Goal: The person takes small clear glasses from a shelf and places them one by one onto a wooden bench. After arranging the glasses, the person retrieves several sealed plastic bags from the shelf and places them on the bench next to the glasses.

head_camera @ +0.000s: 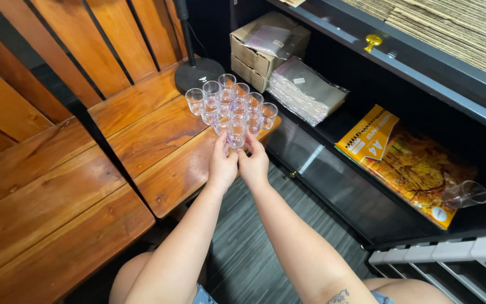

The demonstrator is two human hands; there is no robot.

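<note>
Pinching one small clear glass [236, 132] from both sides, the left hand [223, 165] and the right hand [254, 164] meet at the near end of a cluster of like glasses [229, 101]. Fingertips of each hand press against the glass wall, thumbs tucked close together beneath it; the grip is closed on the glass, not spread. The held glass is transparent with a faint pink-violet tint, upright, and stands at the front of the group, touching or just beside its neighbours; which of the two cannot be told.

The cluster occupies the far right corner of a wooden table [158, 146] of reddish-brown planks. The held glass sits close to the table's right edge, where the plank ends above a grey striped floor [243, 247]. Behind the glasses a black round stand base [199, 73] with an upright pole rests on the same table, just beside the rearmost glasses. To the left the planks lie bare, giving open surface on that side.

To the right, well apart from the hands, a black shelf unit [367, 208] holds cardboard boxes [265, 48], a stack of clear plastic bags [305, 90], a yellow paper pack [367, 132] and an autumn-coloured pad [423, 169]. A single clear cup [466, 195] lies on its side at the shelf's near end.
</note>
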